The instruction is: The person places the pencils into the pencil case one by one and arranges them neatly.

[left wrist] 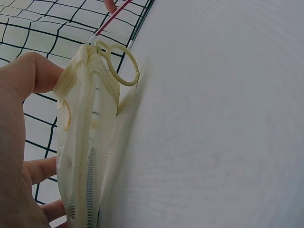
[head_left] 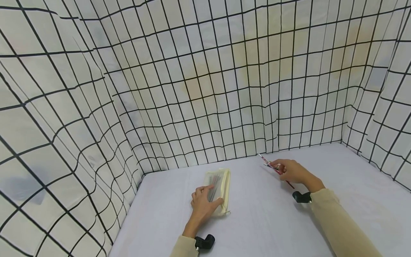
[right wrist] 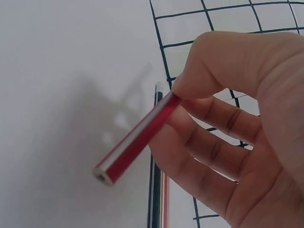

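My left hand [head_left: 203, 205] grips a cream zippered mesh pencil pouch [head_left: 226, 191]. In the left wrist view the thumb presses one end and the other fingers lie along its side. Pencils show dimly through the mesh. A cream ring [left wrist: 137, 77] hangs from the zip's end. Over to the right, my right hand [head_left: 293, 174] pinches a red pencil [right wrist: 137, 145] with a pale stripe between thumb and fingers, its flat end slanting toward the wrist camera. Behind those fingers run a dark pencil [right wrist: 155, 199] and thinner striped ones, partly hidden by the hand.
A white cloth-covered table [head_left: 250, 221] lies under both hands. White walls with a black grid net [head_left: 205, 89] enclose it at the back, left and right. Each wrist wears a black camera mount [head_left: 205, 242].
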Motion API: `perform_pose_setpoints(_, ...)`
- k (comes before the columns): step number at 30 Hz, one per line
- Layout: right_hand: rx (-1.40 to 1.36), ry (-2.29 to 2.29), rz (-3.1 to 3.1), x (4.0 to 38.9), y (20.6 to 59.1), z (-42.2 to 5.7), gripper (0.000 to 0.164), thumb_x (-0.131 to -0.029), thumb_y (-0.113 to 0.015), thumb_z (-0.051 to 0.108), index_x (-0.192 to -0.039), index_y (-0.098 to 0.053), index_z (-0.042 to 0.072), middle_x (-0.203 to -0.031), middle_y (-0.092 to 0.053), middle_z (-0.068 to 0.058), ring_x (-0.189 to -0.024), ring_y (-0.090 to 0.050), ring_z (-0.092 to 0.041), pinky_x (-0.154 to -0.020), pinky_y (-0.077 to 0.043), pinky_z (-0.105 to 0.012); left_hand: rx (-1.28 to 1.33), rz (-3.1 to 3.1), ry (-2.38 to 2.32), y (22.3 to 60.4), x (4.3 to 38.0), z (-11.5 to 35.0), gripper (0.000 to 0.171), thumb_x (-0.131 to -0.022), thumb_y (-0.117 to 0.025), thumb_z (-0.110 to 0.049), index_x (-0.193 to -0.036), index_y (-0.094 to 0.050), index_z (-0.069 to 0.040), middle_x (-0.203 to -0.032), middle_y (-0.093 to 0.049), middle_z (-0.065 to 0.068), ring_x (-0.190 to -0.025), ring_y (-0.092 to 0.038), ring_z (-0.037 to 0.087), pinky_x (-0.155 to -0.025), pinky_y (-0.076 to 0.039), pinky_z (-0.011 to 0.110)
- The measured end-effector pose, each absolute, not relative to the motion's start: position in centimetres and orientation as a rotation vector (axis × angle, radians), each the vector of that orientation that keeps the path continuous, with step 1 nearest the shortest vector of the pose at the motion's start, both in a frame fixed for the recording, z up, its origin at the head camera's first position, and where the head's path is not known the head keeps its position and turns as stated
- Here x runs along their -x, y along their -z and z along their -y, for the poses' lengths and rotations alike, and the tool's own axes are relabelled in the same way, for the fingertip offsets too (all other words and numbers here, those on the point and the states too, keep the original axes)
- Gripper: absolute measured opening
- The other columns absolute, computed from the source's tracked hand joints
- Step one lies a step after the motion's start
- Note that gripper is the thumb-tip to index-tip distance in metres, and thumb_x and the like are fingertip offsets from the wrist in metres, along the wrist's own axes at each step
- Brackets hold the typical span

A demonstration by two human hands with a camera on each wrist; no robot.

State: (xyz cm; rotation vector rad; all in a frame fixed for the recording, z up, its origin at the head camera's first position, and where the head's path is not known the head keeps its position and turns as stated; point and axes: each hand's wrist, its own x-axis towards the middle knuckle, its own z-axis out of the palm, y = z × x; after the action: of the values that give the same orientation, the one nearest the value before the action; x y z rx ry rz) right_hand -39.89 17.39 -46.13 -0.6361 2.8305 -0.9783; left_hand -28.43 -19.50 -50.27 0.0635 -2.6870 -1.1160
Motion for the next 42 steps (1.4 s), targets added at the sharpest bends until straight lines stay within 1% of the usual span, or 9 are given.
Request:
perform_pose_setpoints(6, 0.65, 1.079, -2.779, 39.8, 46.3, -17.0, 0.06, -0.08, -0.067, -0.003, -0.139, -0.057, 0.006, -0.098, -0.059, -0.009, -0.082, -0.056, -0.02, -0.062, -0.047, -0.031, -0.059, 2.686, 1.111, 50.3, 28.5, 19.5, 0.07, -0.073, -0.074, -0.04, -0.137, -0.062, -0.015, -0.138, -0.047, 0.018, -0.129, -0.035, 0.039, -0.104, -0.027, 0.065)
perform_pose_setpoints(14, 0.628, 1.204, -2.73, 40.0, 46.7, -16.6, 0.061, -0.08, -0.065, -0.004, -0.14, -0.056, 0.004, -0.097, -0.059, -0.01, -0.076, -0.056, -0.02, -0.059, -0.05, -0.033, -0.053, 2.685, 1.114, 50.2, 28.4, 19.4, 0.07, -0.073, -0.074, -0.04, -0.137, -0.061, -0.015, -0.138, -0.047, 0.018, -0.13, -0.035, 0.039, -0.104, -0.028, 0.065)
perform_pose_setpoints(17, 0.615, 1.257, -2.694, 40.1, 46.8, -16.4, 0.062, -0.08, -0.065, -0.004, -0.141, -0.054, 0.002, -0.1, -0.059, -0.012, -0.075, -0.057, -0.021, -0.059, -0.051, -0.033, -0.052, 2.689, 1.106, 50.1, 28.4, 19.5, 0.07, -0.073, -0.074, -0.04, -0.138, -0.061, -0.015, -0.139, -0.047, 0.018, -0.13, -0.035, 0.039, -0.104, -0.028, 0.065)
perform_pose_setpoints(21, 0.586, 1.326, -2.637, 40.0, 46.8, -16.1, 0.064, -0.081, -0.066, -0.004, -0.143, -0.051, 0.0, -0.108, -0.058, -0.015, -0.081, -0.058, -0.021, -0.062, -0.055, -0.033, -0.049, 2.69, 1.11, 50.1, 28.3, 19.5, 0.07, -0.074, -0.074, -0.04, -0.138, -0.061, -0.015, -0.139, -0.046, 0.018, -0.13, -0.035, 0.039, -0.104, -0.028, 0.066)
perform_pose_setpoints(25, 0.571, 1.411, -2.563, 39.9, 46.8, -15.8, 0.067, -0.081, -0.066, -0.005, -0.146, -0.048, 0.001, -0.111, -0.056, -0.017, -0.084, -0.059, -0.022, -0.064, -0.058, -0.035, -0.049, 2.688, 1.114, 50.0, 28.3, 19.4, 0.071, -0.073, -0.074, -0.04, -0.138, -0.061, -0.015, -0.139, -0.046, 0.019, -0.13, -0.035, 0.039, -0.104, -0.028, 0.065)
perform_pose_setpoints(28, 0.577, 1.476, -2.498, 39.8, 46.9, -15.6, 0.071, -0.081, -0.064, -0.007, -0.148, -0.044, 0.001, -0.11, -0.055, -0.019, -0.082, -0.06, -0.024, -0.064, -0.059, -0.038, -0.053, 2.69, 1.109, 50.0, 28.3, 19.4, 0.071, -0.073, -0.074, -0.04, -0.138, -0.061, -0.015, -0.139, -0.047, 0.018, -0.13, -0.035, 0.039, -0.103, -0.028, 0.065)
perform_pose_setpoints(32, 0.577, 1.516, -2.448, 39.6, 46.9, -15.1, 0.074, -0.082, -0.063, -0.007, -0.151, -0.04, 0.001, -0.109, -0.055, -0.02, -0.082, -0.06, -0.025, -0.065, -0.06, -0.04, -0.057, 2.69, 1.11, 50.1, 28.3, 19.4, 0.07, -0.073, -0.074, -0.04, -0.137, -0.061, -0.015, -0.139, -0.047, 0.018, -0.129, -0.036, 0.039, -0.103, -0.028, 0.065)
perform_pose_setpoints(38, 0.549, 1.523, -2.442, 39.4, 46.7, -14.2, 0.071, -0.085, -0.063, -0.005, -0.152, -0.041, 0.003, -0.106, -0.055, -0.016, -0.083, -0.059, -0.025, -0.066, -0.061, -0.04, -0.055, 2.689, 1.106, 50.2, 28.4, 19.4, 0.07, -0.073, -0.074, -0.04, -0.137, -0.062, -0.016, -0.138, -0.047, 0.017, -0.128, -0.036, 0.038, -0.103, -0.028, 0.064)
perform_pose_setpoints(42, 0.536, 1.524, -2.431, 39.2, 46.6, -13.7, 0.067, -0.089, -0.062, -0.003, -0.152, -0.041, 0.004, -0.107, -0.055, -0.016, -0.085, -0.06, -0.024, -0.067, -0.061, -0.039, -0.057, 2.69, 1.102, 50.2, 28.4, 19.4, 0.07, -0.073, -0.074, -0.04, -0.137, -0.062, -0.016, -0.138, -0.047, 0.017, -0.128, -0.036, 0.038, -0.103, -0.028, 0.064)
